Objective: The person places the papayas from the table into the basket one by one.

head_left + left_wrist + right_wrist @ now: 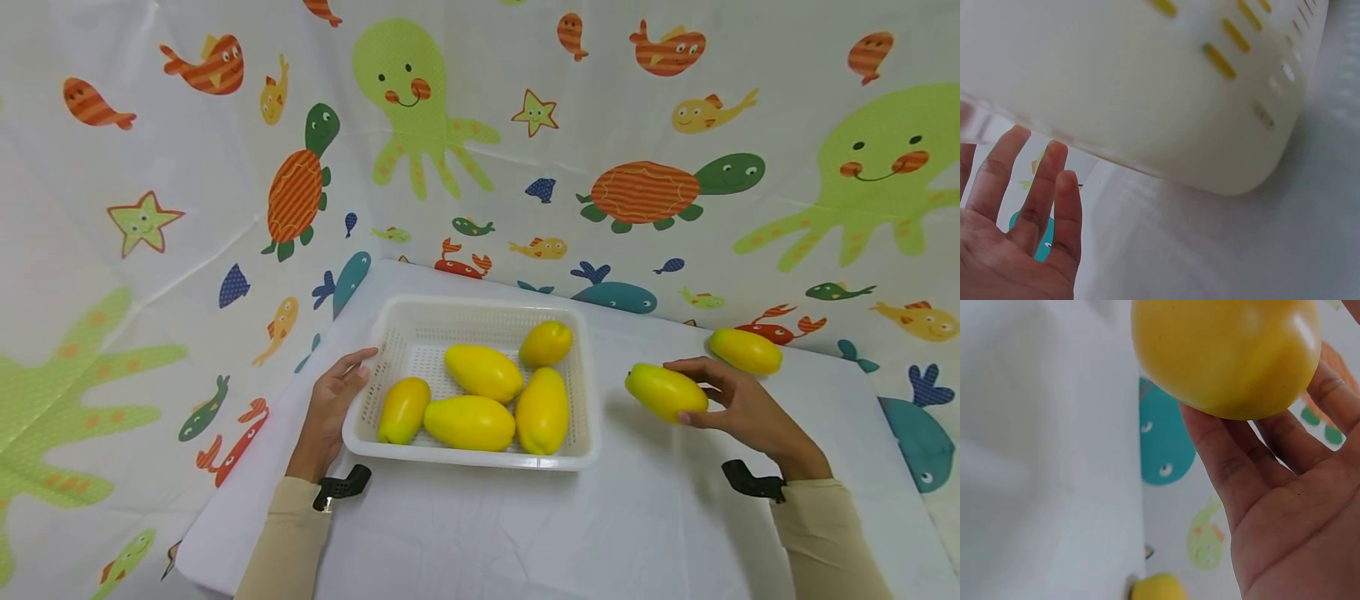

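Observation:
My right hand (753, 415) grips a yellow papaya (666, 392) above the table, right of the basket, with the thumb on its near side and the fingers on its far side. In the right wrist view the papaya (1229, 353) fills the top, the fingers curved under it. At the left end of a white plastic basket (465, 457), my left hand (333, 404) rests against the rim. The left wrist view shows that hand's fingers (1038, 197) nearly straight, tips by the rim. Several yellow papayas lie inside the basket, among them one papaya (483, 372) near the middle.
Another papaya (746, 351) lies on the table beyond my right hand, near the back edge. The table wears a white cloth (525, 533). A white curtain (465, 100) printed with sea animals stands behind and to the left.

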Motion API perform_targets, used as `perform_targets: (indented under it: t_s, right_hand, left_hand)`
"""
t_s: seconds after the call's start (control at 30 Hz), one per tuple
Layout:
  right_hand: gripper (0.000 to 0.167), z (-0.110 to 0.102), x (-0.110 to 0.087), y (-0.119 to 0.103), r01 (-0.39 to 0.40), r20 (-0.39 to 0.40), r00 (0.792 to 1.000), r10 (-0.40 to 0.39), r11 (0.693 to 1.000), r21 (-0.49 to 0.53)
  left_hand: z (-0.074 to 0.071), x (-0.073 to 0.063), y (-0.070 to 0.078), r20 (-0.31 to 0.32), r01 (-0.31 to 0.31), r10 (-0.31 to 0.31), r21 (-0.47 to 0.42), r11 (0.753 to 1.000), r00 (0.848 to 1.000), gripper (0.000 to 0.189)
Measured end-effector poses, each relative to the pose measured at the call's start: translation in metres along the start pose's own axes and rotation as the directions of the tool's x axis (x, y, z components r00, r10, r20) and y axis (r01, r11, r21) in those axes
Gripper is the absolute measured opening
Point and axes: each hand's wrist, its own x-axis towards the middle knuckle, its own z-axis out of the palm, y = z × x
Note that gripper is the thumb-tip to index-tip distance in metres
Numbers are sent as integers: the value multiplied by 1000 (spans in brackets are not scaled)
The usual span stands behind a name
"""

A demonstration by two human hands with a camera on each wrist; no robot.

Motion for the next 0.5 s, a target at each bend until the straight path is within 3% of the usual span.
perform_targets:
  t_s: [0.5]
  right_hand:
    - [61, 11, 34, -53, 77, 0, 997, -77, 997, 22]
  left_hand:
    - [0, 0, 0, 3, -10, 10, 11, 1000, 1000, 61]
